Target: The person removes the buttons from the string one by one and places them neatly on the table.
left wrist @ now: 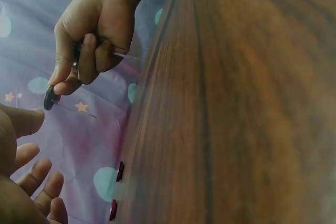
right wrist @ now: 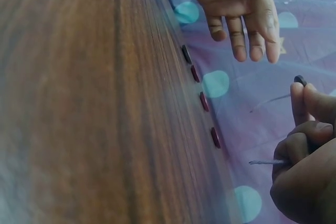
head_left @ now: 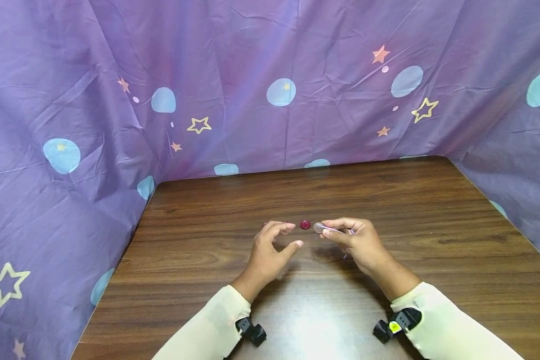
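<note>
My right hand [head_left: 360, 242] pinches a round grey button [head_left: 318, 228] between thumb and forefinger, above the table. A thin lilac string [right wrist: 268, 162] runs through that hand, one end poking out of the curled fingers and another stretch trailing near the button. Something dark [left wrist: 77, 56] also shows inside those curled fingers. Facing it, my left hand [head_left: 267, 252] is held with fingers spread and thumb apart, holding nothing. A dark red button [head_left: 305, 225] lies on the table between the hands, just beyond the fingertips.
The right wrist view shows several buttons in a row on the wooden table [head_left: 198, 320], red ones [right wrist: 203, 101] and a dark one [right wrist: 186, 54]. A purple cloth [head_left: 234, 60] with stars hangs around the back and sides of the table.
</note>
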Demonstrator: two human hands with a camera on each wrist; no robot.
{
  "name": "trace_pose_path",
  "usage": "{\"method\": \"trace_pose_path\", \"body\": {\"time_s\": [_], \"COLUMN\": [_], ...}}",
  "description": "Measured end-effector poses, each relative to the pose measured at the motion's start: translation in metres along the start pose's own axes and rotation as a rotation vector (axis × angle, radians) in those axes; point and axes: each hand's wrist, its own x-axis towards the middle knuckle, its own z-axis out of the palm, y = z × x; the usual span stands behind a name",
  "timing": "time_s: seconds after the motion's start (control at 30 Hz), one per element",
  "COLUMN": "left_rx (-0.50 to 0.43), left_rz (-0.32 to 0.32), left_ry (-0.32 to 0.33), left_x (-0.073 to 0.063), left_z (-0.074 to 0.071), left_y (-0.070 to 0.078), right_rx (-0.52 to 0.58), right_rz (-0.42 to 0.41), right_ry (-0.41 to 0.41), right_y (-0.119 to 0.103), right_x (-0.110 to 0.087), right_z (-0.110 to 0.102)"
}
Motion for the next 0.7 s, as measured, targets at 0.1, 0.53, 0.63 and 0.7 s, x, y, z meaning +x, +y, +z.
{"method": "trace_pose_path", "body": {"time_s": [0.1,0.53,0.63,0.7], "left_rx": [-0.014,-0.037,-0.018,0.006], "left_rz": [-0.029,-0.051,-0.059,-0.073], "left_ry": [-0.047,-0.163,-0.166,-0.164], "left_x": [0.003,0.016,0.018,0.019], "left_z": [-0.001,0.006,0.009,0.011], "left_y": [0.004,0.013,0.015,0.016], "right_rx": [-0.002,-0.033,-0.031,-0.035], "right_rz": [0.003,0.007,0.009,0.014], "right_ry": [-0.001,0.015,0.017,0.017], "right_y": [0.001,0.000,0.001,0.001], "right_x": [0.000,0.001,0.001,0.001], "right_z": [0.000,0.000,-0.001,-0.001]}}
